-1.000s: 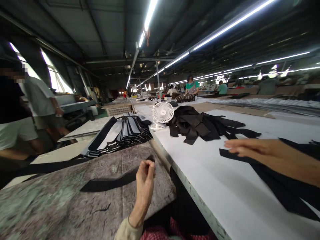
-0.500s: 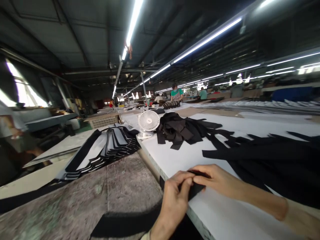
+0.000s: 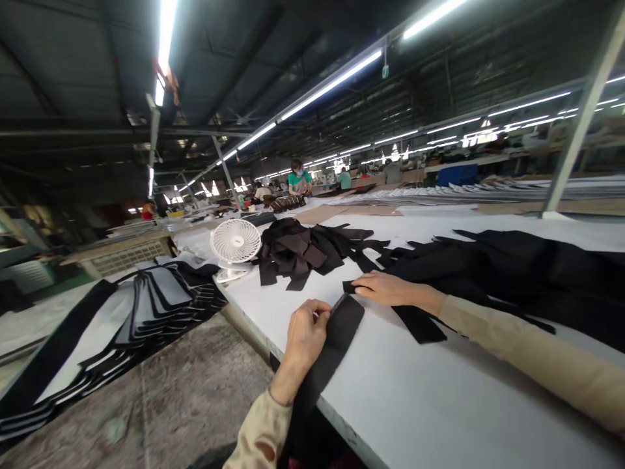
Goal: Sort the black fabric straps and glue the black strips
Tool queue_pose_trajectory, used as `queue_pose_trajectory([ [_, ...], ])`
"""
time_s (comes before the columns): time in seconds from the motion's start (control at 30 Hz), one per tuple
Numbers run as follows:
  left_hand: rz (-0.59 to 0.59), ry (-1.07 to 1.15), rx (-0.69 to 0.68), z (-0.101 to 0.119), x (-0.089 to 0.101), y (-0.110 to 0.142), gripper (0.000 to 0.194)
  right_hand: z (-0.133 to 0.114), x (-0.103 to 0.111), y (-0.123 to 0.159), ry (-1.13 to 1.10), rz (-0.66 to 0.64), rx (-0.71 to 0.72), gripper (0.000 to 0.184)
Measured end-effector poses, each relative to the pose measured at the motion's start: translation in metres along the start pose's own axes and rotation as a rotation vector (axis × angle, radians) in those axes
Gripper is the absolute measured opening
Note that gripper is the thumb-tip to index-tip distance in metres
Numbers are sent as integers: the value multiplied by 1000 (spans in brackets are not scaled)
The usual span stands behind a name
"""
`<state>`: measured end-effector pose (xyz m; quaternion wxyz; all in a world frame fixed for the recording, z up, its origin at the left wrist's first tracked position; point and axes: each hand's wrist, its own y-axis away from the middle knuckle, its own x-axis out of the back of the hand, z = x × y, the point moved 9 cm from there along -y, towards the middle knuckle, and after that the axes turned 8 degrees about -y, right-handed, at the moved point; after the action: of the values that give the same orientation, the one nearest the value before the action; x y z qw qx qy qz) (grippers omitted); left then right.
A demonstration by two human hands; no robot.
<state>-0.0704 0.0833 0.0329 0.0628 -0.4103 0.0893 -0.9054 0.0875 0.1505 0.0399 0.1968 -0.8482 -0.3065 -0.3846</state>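
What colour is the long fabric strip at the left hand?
The strip looks charcoal, near black; head view shows it best.

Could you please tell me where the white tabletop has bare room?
The largest bare patch is the near white tabletop, between the right sleeve and the dark strip in the left hand. A smaller one lies between the fan, the left hand and the dark heap. It is crowded beyond the right sleeve, under black fabric.

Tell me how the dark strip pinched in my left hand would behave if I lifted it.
The dark strip would probably hang floppy, since it bends down over the edge of the white table. It's likely light for its size: it looks thin, and the left hand just pinches one end.
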Motion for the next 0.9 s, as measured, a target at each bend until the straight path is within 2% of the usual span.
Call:
queue_pose_trajectory([
  [0.1, -5, -150, -41, 7, -7, -16, 17, 20, 15, 12, 102, -144, -82, 32],
  [0.17, -27, -268, -102, 15, -16, -24, 19, 25, 26, 22, 151, -197, -127, 32],
  [0.27, -84, -337, -189, 27, -35, -27, 23, 18, 40, 24, 199, -109, -114, 19],
  [0.33, -112, -355, -247, 34, -46, -25, 25, 12, 35, 19, 183, -63, -55, 24],
  [0.4, -129, -387, -302, 38, -55, -22, 26, 10, 20, 12, 138, -83, 3, 35],
  [0.47, -128, -399, -329, 39, -58, -21, 27, 14, 4, 7, 90, -120, 28, 40],
  [0.53, -114, -358, -323, 37, -55, -22, 26, 21, -5, 4, 47, -132, 24, 36],
  [0.63, -110, -251, -279, 33, -50, -25, 26, 27, -6, 4, -3, -118, 15, 25],
  [0.73, -167, -163, -241, 30, -51, -26, 26, 28, -5, 7, -51, -137, 12, 24],
  [0.9, -161, -32, -186, 24, -48, -25, 44, 29, 2, 13, -87, -170, -38, 27],
])
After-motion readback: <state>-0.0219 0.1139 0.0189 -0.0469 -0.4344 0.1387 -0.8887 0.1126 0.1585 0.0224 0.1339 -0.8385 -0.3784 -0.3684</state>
